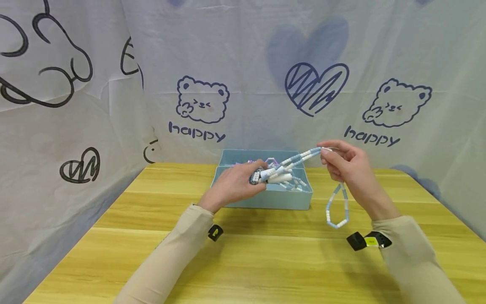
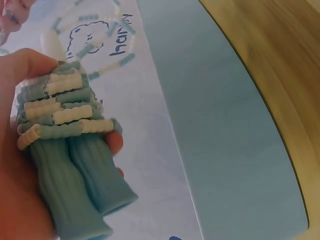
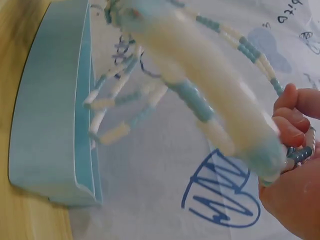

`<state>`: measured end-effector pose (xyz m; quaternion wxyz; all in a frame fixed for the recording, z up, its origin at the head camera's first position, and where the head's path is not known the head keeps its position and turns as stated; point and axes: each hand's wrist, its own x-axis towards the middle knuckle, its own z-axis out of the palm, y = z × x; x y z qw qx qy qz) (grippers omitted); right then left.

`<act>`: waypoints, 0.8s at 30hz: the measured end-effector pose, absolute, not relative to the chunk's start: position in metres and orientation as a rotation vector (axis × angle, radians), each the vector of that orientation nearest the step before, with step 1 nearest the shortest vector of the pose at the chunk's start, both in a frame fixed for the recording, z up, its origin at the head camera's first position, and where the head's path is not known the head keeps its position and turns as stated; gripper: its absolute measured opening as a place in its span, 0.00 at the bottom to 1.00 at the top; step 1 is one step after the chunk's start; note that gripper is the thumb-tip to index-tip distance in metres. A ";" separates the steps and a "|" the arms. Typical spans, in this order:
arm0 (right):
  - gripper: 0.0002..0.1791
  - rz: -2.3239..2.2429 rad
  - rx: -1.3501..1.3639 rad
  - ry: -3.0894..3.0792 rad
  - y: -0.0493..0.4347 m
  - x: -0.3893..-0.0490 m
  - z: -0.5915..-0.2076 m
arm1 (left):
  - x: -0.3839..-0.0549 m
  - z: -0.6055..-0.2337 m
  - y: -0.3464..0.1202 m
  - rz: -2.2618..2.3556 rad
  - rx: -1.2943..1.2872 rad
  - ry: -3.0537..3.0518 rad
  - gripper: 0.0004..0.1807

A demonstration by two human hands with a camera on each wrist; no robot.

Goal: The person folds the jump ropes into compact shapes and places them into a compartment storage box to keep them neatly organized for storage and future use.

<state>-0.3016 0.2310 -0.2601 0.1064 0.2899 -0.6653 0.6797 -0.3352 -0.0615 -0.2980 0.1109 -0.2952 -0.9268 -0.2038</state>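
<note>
A blue and white beaded jump rope stretches between my two hands. My left hand (image 1: 240, 181) grips its handles with the rope wound round them. In the left wrist view the two blue handle ends (image 2: 70, 185) stick out below the beaded windings (image 2: 62, 102), beside the thumb. The right hand (image 1: 351, 166), higher and to the right, pinches a doubled stretch of the beaded rope (image 1: 296, 159) between thumb and fingers. A loop of the rope (image 1: 337, 226) hangs below that hand. Further beaded loops (image 3: 112, 102) dangle near the box in the right wrist view.
Behind and below the left hand, a light blue open box (image 1: 269, 200) stands toward the back of the wooden table (image 1: 265, 257). Purple beaded strands (image 1: 271, 160) show inside it. A white printed cloth (image 1: 254, 105) hangs behind the table.
</note>
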 end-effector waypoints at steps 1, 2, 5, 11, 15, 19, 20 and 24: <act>0.11 1.996 0.835 -1.954 0.233 -0.302 -0.260 | -0.335 -0.298 -0.062 -0.626 -0.869 -2.725 0.29; 0.11 1.991 0.821 -1.949 0.235 -0.303 -0.260 | -0.335 -0.298 -0.062 -0.659 -0.872 -2.729 0.30; 0.11 1.970 0.782 -1.941 0.240 -0.305 -0.261 | -0.334 -0.296 -0.062 -0.725 -0.884 -2.734 0.33; 0.13 1.811 0.683 -1.999 0.249 -0.310 -0.263 | -0.334 -0.294 -0.061 -0.641 -0.973 -2.700 0.22; 0.13 1.734 0.587 -2.044 0.257 -0.315 -0.269 | -0.333 -0.294 -0.061 -0.599 -1.030 -2.669 0.20; 0.12 1.843 0.510 -2.054 0.265 -0.322 -0.276 | -0.330 -0.292 -0.061 -0.625 -1.064 -2.671 0.20; 0.12 1.888 0.501 -2.055 0.266 -0.323 -0.278 | -0.330 -0.291 -0.061 -0.647 -1.075 -2.670 0.20; 0.10 2.059 0.511 -2.083 0.271 -0.329 -0.282 | -0.329 -0.290 -0.063 -0.775 -1.128 -2.674 0.19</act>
